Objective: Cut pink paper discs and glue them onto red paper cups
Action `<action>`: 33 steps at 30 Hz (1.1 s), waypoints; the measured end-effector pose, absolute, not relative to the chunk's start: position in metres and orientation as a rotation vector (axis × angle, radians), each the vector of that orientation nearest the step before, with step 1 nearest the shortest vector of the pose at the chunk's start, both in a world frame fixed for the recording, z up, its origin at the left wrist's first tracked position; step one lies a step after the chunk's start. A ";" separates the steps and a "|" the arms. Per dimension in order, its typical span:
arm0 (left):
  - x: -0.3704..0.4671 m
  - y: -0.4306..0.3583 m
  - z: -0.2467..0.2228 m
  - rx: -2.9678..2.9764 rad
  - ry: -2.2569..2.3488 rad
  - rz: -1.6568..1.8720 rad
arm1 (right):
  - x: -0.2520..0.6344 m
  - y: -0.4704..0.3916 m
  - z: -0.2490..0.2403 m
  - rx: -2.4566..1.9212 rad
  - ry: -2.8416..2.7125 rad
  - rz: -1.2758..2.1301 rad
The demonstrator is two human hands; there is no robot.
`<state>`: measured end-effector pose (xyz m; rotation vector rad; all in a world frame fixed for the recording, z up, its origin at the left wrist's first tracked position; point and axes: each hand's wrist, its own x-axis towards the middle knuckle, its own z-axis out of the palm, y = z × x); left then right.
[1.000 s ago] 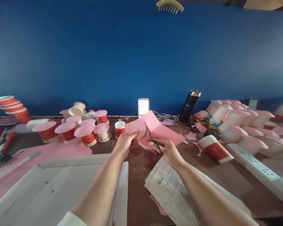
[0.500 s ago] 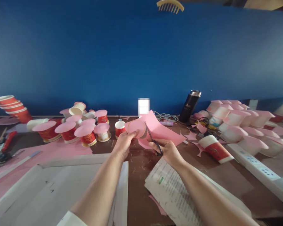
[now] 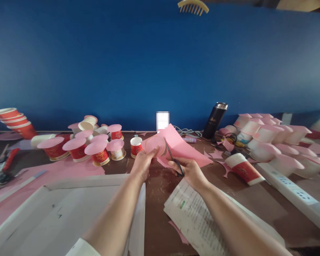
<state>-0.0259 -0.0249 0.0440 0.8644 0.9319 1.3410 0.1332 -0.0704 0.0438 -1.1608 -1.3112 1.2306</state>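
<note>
My left hand (image 3: pixel 144 164) pinches the edge of a pink paper sheet (image 3: pixel 180 147) where a round outline is drawn. Inside that outline is a pink disc shape (image 3: pixel 155 143), partly cut around. My right hand (image 3: pixel 190 171) is closed on the handles of dark scissors (image 3: pixel 178 166), whose blades point up and left against the paper beside the circle's right edge. Just left of the sheet an upright red and white paper cup (image 3: pixel 136 147) stands near my left hand.
Cups topped with pink discs (image 3: pixel 97 151) stand at left; more white cups with pink tops (image 3: pixel 285 160) crowd the right. A black flask (image 3: pixel 215 121), a tipped cup (image 3: pixel 244 169), a power strip (image 3: pixel 296 195), printed paper (image 3: pixel 194 217) and a white tray (image 3: pixel 82 179) lie around.
The pink paper has turned slightly in my left hand, and its right corner reaches a little farther right. My right hand stays in nearly the same place.
</note>
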 end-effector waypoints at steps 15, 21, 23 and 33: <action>-0.030 -0.022 0.035 1.150 1.104 1.236 | 0.135 -0.070 0.045 -1.167 -1.345 1.187; -0.032 -0.022 0.036 1.116 1.119 1.218 | 0.137 -0.069 0.043 -1.171 -1.359 1.170; -0.032 -0.022 0.036 1.135 1.129 1.206 | 0.137 -0.069 0.044 -1.173 -1.378 1.161; -0.030 -0.022 0.036 1.127 1.044 1.253 | 0.138 -0.069 0.047 -1.173 -1.380 1.167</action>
